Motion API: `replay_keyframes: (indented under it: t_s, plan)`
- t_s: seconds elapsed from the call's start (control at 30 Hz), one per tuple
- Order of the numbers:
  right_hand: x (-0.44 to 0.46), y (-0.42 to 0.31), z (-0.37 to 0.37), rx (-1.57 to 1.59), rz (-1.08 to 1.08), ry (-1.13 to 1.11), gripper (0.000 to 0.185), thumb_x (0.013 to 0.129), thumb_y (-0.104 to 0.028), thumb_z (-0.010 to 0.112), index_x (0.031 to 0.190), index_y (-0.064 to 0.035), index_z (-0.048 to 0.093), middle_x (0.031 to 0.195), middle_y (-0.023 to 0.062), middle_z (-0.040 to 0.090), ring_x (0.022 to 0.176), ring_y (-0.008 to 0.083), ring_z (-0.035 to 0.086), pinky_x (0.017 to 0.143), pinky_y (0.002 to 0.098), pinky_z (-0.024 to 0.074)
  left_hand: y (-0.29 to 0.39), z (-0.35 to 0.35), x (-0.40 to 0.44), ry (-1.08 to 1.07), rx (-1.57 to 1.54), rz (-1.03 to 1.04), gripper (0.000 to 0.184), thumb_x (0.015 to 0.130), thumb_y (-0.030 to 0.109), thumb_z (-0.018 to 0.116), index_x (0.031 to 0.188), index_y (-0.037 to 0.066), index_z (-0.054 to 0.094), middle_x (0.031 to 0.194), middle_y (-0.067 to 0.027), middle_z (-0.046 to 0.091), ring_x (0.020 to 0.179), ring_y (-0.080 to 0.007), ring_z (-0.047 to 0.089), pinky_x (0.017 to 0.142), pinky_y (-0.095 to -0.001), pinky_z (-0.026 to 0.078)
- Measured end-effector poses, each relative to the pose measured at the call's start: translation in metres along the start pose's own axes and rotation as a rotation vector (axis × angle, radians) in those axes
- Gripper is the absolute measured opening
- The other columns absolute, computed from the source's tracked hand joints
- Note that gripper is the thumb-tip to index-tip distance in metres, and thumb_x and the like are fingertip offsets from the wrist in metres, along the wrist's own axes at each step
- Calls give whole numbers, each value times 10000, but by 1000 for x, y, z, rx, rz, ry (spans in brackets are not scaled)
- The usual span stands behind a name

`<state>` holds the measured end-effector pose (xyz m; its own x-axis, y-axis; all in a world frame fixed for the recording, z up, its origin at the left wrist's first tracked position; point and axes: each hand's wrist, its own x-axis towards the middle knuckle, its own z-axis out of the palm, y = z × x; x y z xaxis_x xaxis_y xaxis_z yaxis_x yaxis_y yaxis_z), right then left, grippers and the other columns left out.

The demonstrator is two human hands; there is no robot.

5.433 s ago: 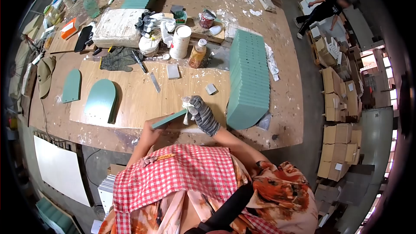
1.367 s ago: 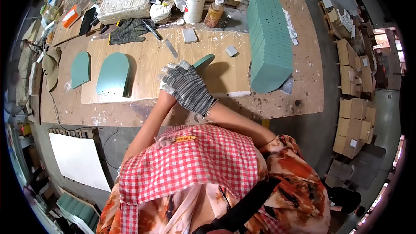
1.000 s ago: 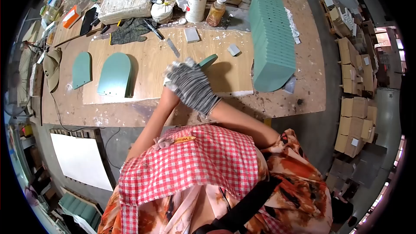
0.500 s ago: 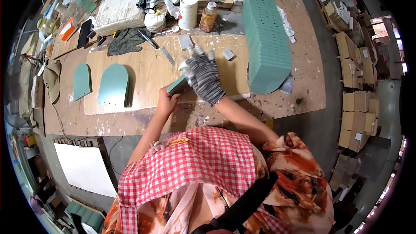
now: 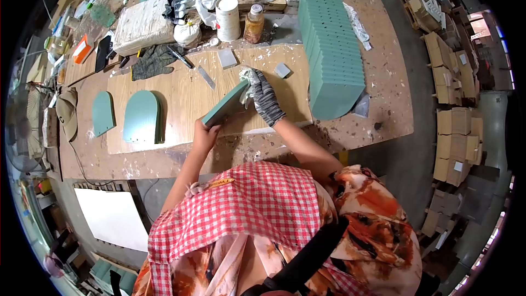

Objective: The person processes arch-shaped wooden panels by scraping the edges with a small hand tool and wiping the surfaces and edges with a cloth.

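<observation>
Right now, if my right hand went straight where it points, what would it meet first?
Beyond the cloth and green board at its fingers, your right hand would probably meet the pale block; its height is unclear, so it might pass over.

Green panel [image 5: 226, 103] between bare left hand [image 5: 205, 135] and gloved right hand [image 5: 264, 97].

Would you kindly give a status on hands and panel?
Left hand gripping panel, tilted. Right hand holding rag at panel's far end. Grey block nearby, clear of both hands.
</observation>
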<state>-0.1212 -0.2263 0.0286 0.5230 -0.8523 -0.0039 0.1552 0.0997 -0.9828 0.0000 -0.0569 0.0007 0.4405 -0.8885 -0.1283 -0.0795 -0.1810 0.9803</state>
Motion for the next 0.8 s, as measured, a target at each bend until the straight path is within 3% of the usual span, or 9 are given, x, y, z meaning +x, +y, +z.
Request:
replay_keyframes:
  t_s: [0.1, 0.13, 0.17, 0.23, 0.27, 0.33, 0.5, 0.63, 0.8]
  plan:
    - [0, -5, 2, 39, 91, -1, 294, 979, -237, 437, 1202, -64, 519, 935, 15, 594, 611, 63, 500, 550, 212, 451, 0, 1, -3, 9, 9, 18, 255, 744, -114, 544, 968, -45, 643, 853, -81, 686, 800, -103, 603, 714, -258, 478]
    - [-3, -18, 4, 120, 296, -83, 315, 997, -220, 376, 1233, -50, 499, 1104, 46, 580, 952, 83, 536, 806, 226, 460, 0, 0, -3, 3, 15, 6, 251, 743, -118, 541, 961, -47, 644, 853, -82, 686, 801, -103, 602, 716, -257, 478]
    - [-7, -24, 14, 179, 295, -68, 299, 932, -221, 511, 1194, -83, 544, 1007, 50, 611, 809, 106, 558, 757, 283, 478, 1, -1, -2, 5, 21, -3, 248, 741, -121, 539, 953, -49, 645, 853, -84, 686, 803, -103, 600, 718, -257, 478]
    - [-10, -36, 25, -1175, -767, -142, 295, 880, -224, 540, 1133, -88, 604, 1098, 119, 597, 1016, 242, 551, 944, 402, 396, -4, -1, -4, 23, 43, 4, 243, 738, -117, 541, 949, -50, 642, 841, -83, 683, 786, -99, 592, 713, -260, 478]
    - [-15, -42, 29, -1175, -765, -137, 295, 880, -224, 540, 1133, -88, 604, 1098, 119, 597, 1016, 242, 551, 944, 402, 396, -2, -1, -4, 32, 60, -17, 242, 738, -114, 541, 949, -52, 642, 842, -85, 684, 783, -103, 594, 711, -260, 478]
    - [-23, -50, 34, -1062, -589, -262, 296, 848, -236, 548, 1085, -84, 639, 1163, 162, 567, 1163, 342, 457, 1048, 468, 261, 1, -1, -3, 44, 80, -34, 241, 738, -111, 541, 948, -53, 642, 842, -88, 685, 780, -107, 597, 709, -260, 478]
    - [-8, -27, 22, -875, -617, -144, 269, 871, -201, 526, 1081, -71, 633, 1147, 167, 569, 1117, 308, 487, 1027, 447, 296, 5, 0, -1, 16, 46, 13, 253, 740, -108, 535, 966, -61, 638, 883, -108, 692, 817, -126, 624, 732, -253, 483]
    - [4, -3, 9, 228, 173, -82, 304, 977, -278, 413, 1133, -42, 524, 880, 61, 612, 511, 109, 533, 435, 227, 436, -1, 0, -1, 31, -19, 18, 237, 756, -105, 531, 961, -70, 643, 895, -100, 692, 831, -128, 628, 749, -251, 482]
    - [12, 26, -9, 91, 102, -5, 350, 993, -337, 366, 1103, -56, 543, 954, 51, 607, 701, 98, 551, 639, 230, 471, 22, 5, -4, 74, -211, -31, 223, 780, -84, 543, 979, -69, 643, 916, -100, 686, 863, -148, 631, 781, -275, 493]
